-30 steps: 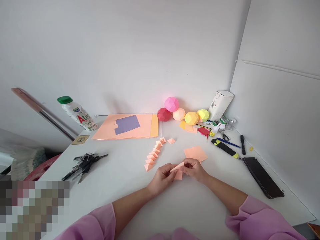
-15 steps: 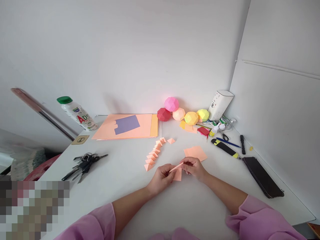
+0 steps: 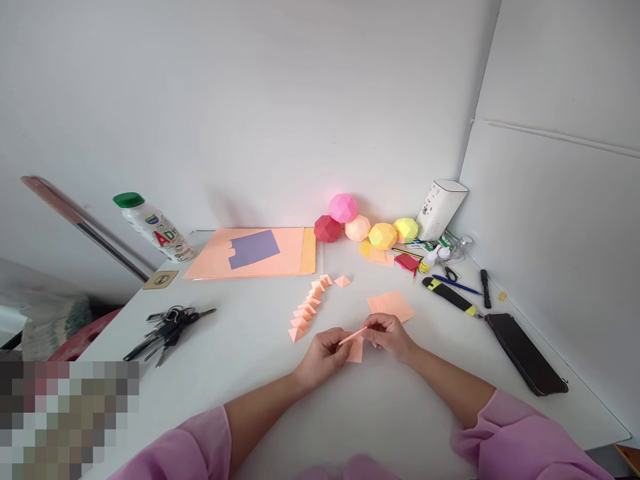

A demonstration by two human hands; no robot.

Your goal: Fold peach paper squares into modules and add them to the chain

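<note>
"Head view: first item?"

"One folded peach paper [image 3: 353, 335], slightly tilted, held between the two hands above the tabletop [image 3: 260, 427]."

"State of the fingers?"

"Left hand [image 3: 323, 357]: fingers pinched on its left end. Right hand [image 3: 390, 335]: fingers pinched on its right end."

"And below it?"

"A flat peach piece [image 3: 355, 352]; whether it is joined to the fold, I cannot tell."

"Nearest items?"

"Flat peach squares [image 3: 395, 307], overlapping, just beyond the right hand. One slanting row of folded peach units [image 3: 304, 312], beyond the left hand; a single unit [image 3: 343, 282] lies apart, near the row's far end."

"Farther out?"

"Five faceted paper balls [image 3: 383, 236], by the wall. Large peach sheets [image 3: 210, 257], bearing one purple cutout [image 3: 255, 249]. Keys [image 3: 173, 328], one bunch, left. Yellow-and-black cutter [image 3: 450, 297] and black case [image 3: 525, 353], right."
</note>
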